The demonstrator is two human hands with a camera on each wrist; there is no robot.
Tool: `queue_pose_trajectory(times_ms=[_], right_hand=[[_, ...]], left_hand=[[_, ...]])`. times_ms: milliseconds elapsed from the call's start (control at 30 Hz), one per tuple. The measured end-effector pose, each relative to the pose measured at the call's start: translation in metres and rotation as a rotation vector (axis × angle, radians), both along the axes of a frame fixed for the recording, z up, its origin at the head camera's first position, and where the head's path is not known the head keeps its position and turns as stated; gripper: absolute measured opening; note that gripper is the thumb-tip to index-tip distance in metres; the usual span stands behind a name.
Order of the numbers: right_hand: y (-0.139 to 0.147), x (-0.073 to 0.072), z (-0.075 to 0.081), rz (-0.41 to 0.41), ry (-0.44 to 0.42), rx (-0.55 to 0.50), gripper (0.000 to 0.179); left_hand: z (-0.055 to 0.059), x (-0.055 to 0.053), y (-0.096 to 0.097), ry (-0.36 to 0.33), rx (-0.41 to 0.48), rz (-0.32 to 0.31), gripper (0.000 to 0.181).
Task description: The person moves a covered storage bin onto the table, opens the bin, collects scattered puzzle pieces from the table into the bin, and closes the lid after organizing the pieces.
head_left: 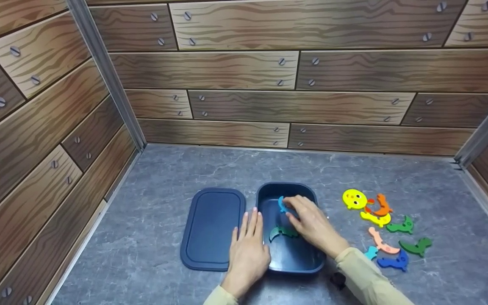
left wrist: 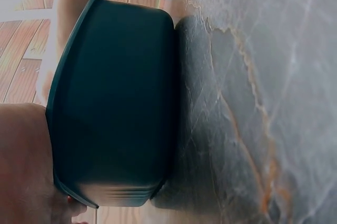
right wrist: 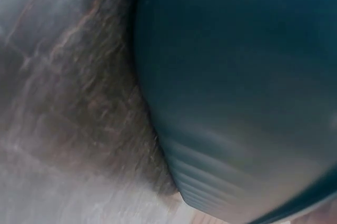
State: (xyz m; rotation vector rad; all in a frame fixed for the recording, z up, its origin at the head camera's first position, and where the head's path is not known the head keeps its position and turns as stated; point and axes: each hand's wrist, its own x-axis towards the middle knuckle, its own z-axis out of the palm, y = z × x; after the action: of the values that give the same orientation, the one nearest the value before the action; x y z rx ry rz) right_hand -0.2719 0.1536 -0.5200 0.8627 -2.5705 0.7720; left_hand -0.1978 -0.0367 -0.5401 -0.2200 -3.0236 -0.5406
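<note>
An open dark blue rectangular box (head_left: 297,270) stands in front of me in the head view. My right hand (head_left: 313,222) reaches over its right side and pinches a small light blue curved piece (head_left: 281,204) inside, near the far end. A green curved piece (head_left: 285,232) lies on the box floor. With fingers straight, my left hand (head_left: 249,253) rests at the box's left rim and overlaps the edge of the flat blue lid (head_left: 210,228). Both wrist views mostly show the outer wall of the box (left wrist: 116,92).
Right of the box lie several colourful animal-shaped pieces, among them a yellow round face (head_left: 354,199), an orange piece (head_left: 382,205), a pink piece (head_left: 381,241) and a dark blue piece (head_left: 394,261). A small black object (head_left: 337,280) sits by the right sleeve. Wood-patterned walls (head_left: 235,70) enclose the grey marbled table (head_left: 159,169).
</note>
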Motion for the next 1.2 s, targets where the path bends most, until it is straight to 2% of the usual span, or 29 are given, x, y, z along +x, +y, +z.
queue_pose_trajectory(times_ms=[267,533,800,1033,1200], right_hand=[[-0.001,0.001,-0.003,-0.037,-0.029,0.021,0.048],[0.004,0.006,-0.001,-0.057,-0.044,-0.019,0.040],[0.015,0.013,-0.001,-0.112,-0.087,-0.140,0.041],[0.028,0.012,0.002,-0.177,-0.108,-0.160,0.038],[0.035,0.011,0.000,-0.211,-0.093,-0.165,0.039]], left_hand=[[0.000,0.001,0.000,0.014,-0.003,-0.005,0.069],[-0.002,0.001,-0.001,0.052,-0.020,-0.007,0.068],[-0.002,0.002,-0.001,0.031,-0.025,-0.005,0.069],[-0.001,0.001,0.000,0.047,-0.030,-0.003,0.070],[-0.001,0.001,0.000,0.055,-0.020,-0.004,0.069]])
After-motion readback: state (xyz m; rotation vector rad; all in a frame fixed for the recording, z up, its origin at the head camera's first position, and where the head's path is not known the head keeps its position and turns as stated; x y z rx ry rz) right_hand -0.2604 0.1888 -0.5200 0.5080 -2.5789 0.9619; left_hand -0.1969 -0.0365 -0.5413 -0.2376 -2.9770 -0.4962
